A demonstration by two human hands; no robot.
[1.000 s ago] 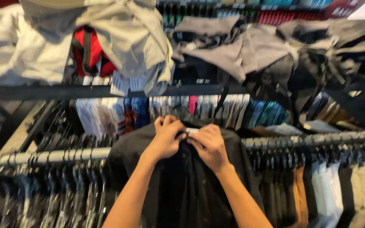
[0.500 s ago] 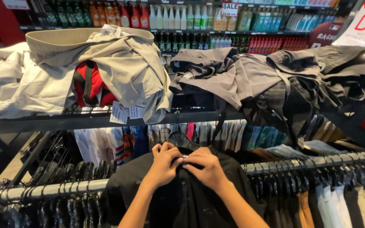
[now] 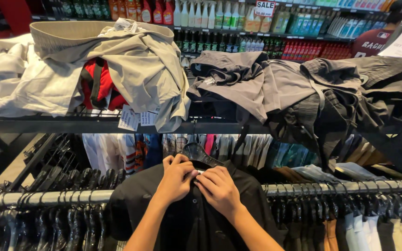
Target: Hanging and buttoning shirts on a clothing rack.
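Left hand: our left hand (image 3: pixel 177 177) is closed, its fingers pinching the collar of the black shirt (image 3: pixel 187 218).
Right hand: our right hand (image 3: pixel 218 189) is curled shut on the same collar, touching the left hand at the fingertips.
Black shirt: it hangs on a black hanger (image 3: pixel 196 152) hooked over the metal rail (image 3: pixel 47 198), front towards us, directly below our hands.
Around it: on the rail we see empty black hangers (image 3: pixel 70 179) to the left and dark, tan and white garments (image 3: pixel 373 227) packed close to the right.
In the way: a dark shelf edge (image 3: pixel 70 124) runs across just above the hanger, with paper price tags (image 3: pixel 136 118) dangling over it.
On the shelf: beige and white clothes (image 3: pixel 117 60) are heaped on the left, grey and black clothes (image 3: pixel 303 88) on the right.
Open room: we find little; the loosest stretch is left of the shirt among the empty hangers.
Behind: shelves of bottles (image 3: pixel 238 18) line the back wall.
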